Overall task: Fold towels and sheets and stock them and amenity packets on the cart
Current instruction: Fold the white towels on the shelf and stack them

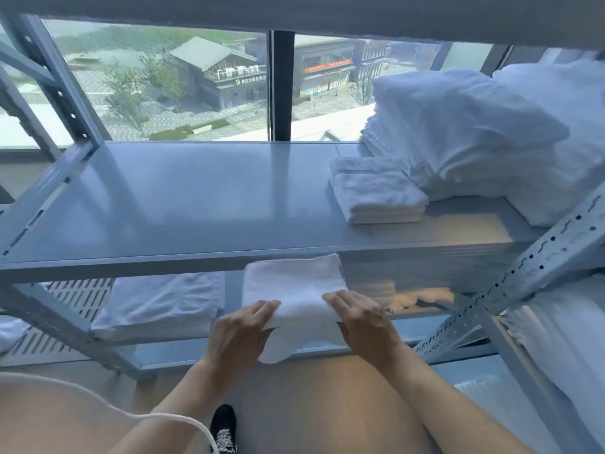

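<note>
Two hands hold one folded white towel in front of the metal shelf unit, at the level just under the middle shelf. Left hand grips the towel's near left corner, fingers lying over the top and curled at the edge. Right hand grips the near right corner the same way, fingers spread on top; something small and metallic shows by its outer fingers, too blurred to tell what. The towel's near edge sags between and below the hands; its far edge reaches up to the front lip of the middle shelf. Cannot tell whether the towel touches that lip.

On the middle shelf, right of centre, lies a second folded towel, flat, in several layers. Just behind and right of it sits a tall stack of folded white linen, with pillows heaped on and beside it, running to the right edge of view.

Lower shelf, left: a folded white sheet lying flat. More white linen at the lower right, behind a perforated upright.

A window behind the unit shows buildings and trees outside. A white cord crosses the lower left. A black shoe with white laces stands on the floor between the forearms.
</note>
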